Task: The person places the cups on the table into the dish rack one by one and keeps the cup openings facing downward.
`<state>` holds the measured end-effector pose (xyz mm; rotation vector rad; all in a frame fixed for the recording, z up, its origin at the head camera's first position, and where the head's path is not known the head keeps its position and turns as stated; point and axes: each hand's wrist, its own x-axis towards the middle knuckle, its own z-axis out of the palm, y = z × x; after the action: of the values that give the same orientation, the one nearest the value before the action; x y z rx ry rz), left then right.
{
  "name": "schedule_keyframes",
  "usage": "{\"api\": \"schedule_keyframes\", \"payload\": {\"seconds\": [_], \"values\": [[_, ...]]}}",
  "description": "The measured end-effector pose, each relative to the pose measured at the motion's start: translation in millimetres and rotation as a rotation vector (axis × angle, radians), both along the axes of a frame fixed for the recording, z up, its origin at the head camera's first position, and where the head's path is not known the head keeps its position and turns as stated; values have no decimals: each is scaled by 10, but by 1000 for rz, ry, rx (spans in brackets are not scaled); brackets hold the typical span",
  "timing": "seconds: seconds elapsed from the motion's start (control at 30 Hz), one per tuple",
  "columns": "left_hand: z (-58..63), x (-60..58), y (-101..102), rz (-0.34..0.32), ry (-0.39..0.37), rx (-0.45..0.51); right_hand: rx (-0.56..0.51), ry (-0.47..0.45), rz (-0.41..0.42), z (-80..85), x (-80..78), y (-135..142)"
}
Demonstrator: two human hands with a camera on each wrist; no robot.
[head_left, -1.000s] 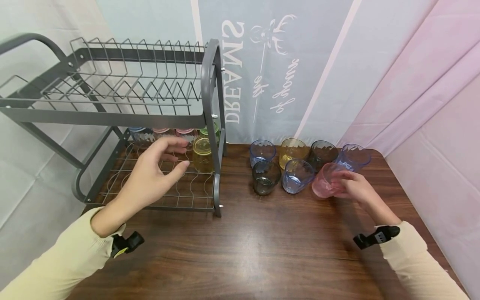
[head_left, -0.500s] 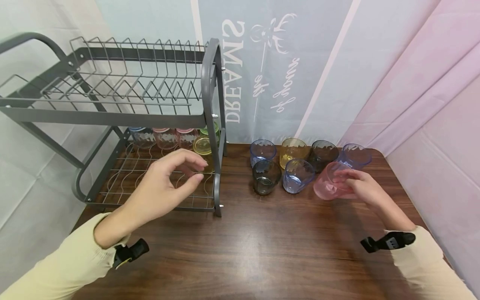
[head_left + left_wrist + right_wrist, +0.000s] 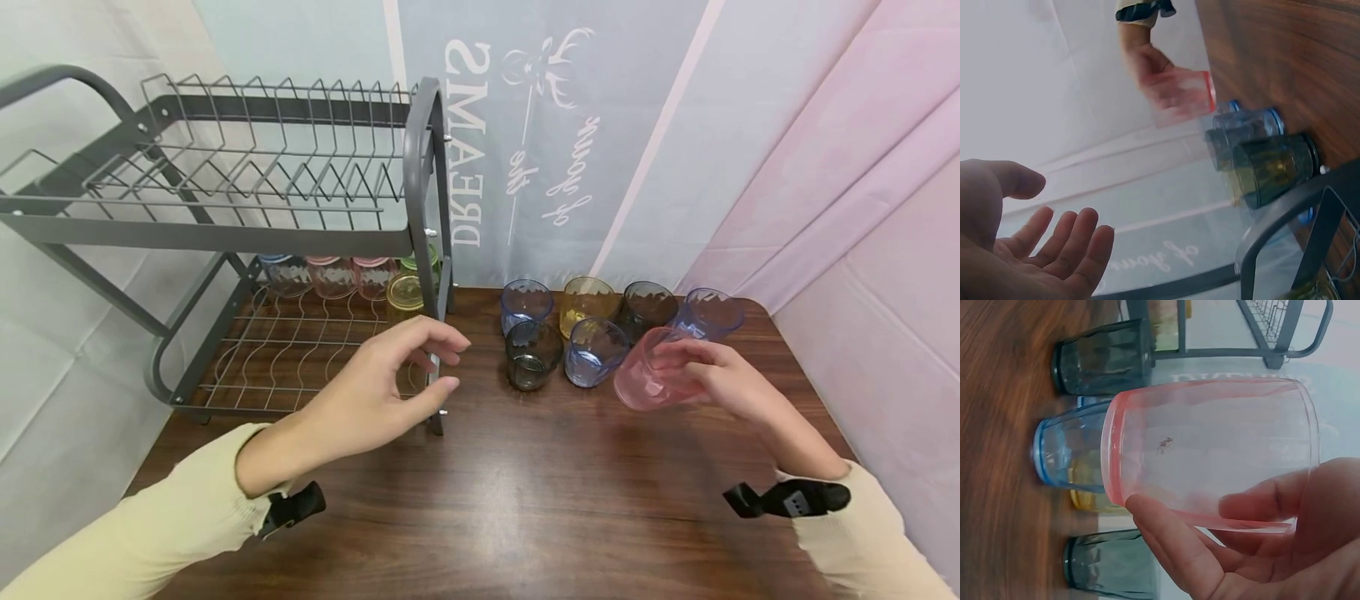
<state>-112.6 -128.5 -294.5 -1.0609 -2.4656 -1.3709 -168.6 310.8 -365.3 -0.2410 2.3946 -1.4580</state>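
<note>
My right hand (image 3: 723, 375) grips a clear pink cup (image 3: 647, 375), thumb on one side and fingers round the other. In the right wrist view the pink cup (image 3: 1210, 456) is lifted off the table, its base towards the wood. My left hand (image 3: 382, 383) holds nothing; its fingers are loosely bent with the thumb apart, in front of the rack's right post. Close to the pink cup stand a blue cup (image 3: 595, 354) and a dark grey cup (image 3: 531, 358). Behind them are a blue cup (image 3: 525, 302), a yellow cup (image 3: 585, 304), another dark cup (image 3: 647, 308) and a blue cup (image 3: 711, 312).
A two-tier grey dish rack (image 3: 225, 237) stands at the left. On its lower shelf sit upside-down cups, among them a yellow one (image 3: 406, 293) and a pink one (image 3: 328, 277). Curtain-like cloth (image 3: 562, 167) hangs behind the wooden table (image 3: 510, 500).
My left hand has moved right and towards me, away from the yellow cup on the rack's lower shelf. My right hand has lifted the pink cup and drawn it slightly nearer.
</note>
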Motion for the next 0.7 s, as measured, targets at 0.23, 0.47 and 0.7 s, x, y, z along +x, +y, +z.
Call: {"api": "schedule_keyframes", "payload": {"seconds": [0.23,0.47,0.7], "values": [[-41,-16,132,-32,-42,-57,60,79,38,110,108,-64],[-117,-48,247,-41,-60,-79,-26,62,72,136,212,-230],[-190,-78,361,-46,-28,-35,-106,41,42,115,244,-413]]}}
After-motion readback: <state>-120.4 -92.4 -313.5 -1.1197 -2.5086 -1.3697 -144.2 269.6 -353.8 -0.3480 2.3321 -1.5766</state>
